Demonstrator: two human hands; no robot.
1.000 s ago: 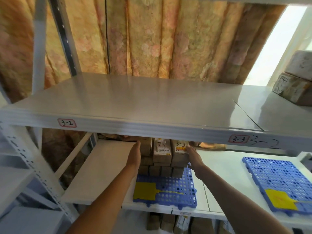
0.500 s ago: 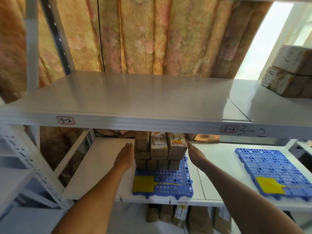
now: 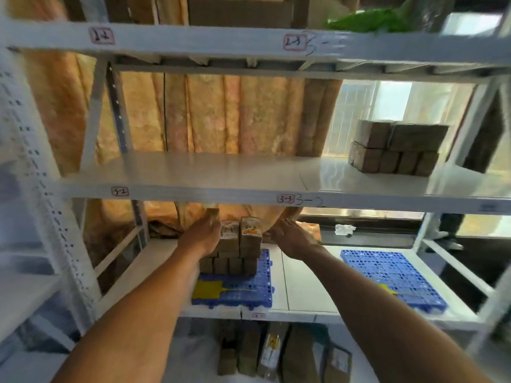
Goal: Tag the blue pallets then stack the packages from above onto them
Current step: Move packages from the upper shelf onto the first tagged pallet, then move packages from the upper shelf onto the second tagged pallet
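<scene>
The stacking step looks in hand: brown packages (image 3: pixel 231 251) sit piled on the left blue pallet (image 3: pixel 235 288), which carries a yellow tag (image 3: pixel 206 290); the left hand (image 3: pixel 203 234) rests flat against the pile's left side, fingers loose, gripping nothing, while the right hand (image 3: pixel 290 239) hovers open just beside its right. The right blue pallet (image 3: pixel 392 275), tagged too, lies bare; next, I judge, fetch the packages on the shelf above (image 3: pixel 395 150) down onto it

Reading "3-2" on a red-bordered sticker (image 3: pixel 120 191) at nine o'clock on the middle shelf edge (image 3: pixel 193 193); "3-3" sticker (image 3: pixel 286 199) toward three o'clock.
</scene>
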